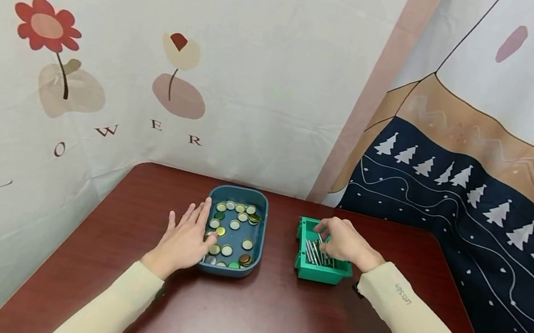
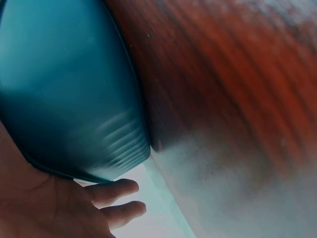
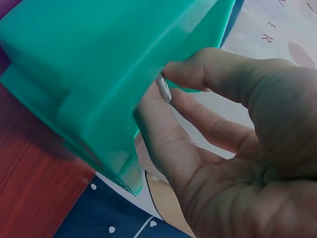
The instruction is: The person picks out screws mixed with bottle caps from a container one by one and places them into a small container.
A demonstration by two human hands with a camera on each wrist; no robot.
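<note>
My left hand (image 1: pixel 184 241) lies along the left rim of a blue tray (image 1: pixel 261 235), its fingers straight. Several bottle caps (image 1: pixel 227 250) are scattered on the tray's floor. In the left wrist view the hand (image 2: pixel 54 208) touches the tray's side wall (image 2: pixel 69 89). Over a small green bin (image 1: pixel 318 275), my right hand (image 1: pixel 344 241) reaches down with bent fingers. Several slim silver metal rods (image 1: pixel 313 252) lie in that bin. The right wrist view has a silver metal rod with a textured end (image 3: pixel 163 89) pinched between thumb and fingers; the bin's wall hides its other end.
Both containers stand side by side on a reddish-brown table (image 1: pixel 269 318), near its back edge. Behind it hangs a printed cloth (image 1: pixel 281 75) with flowers and trees. A small dark object (image 1: pixel 358 290) lies beside the bin under the right wrist.
</note>
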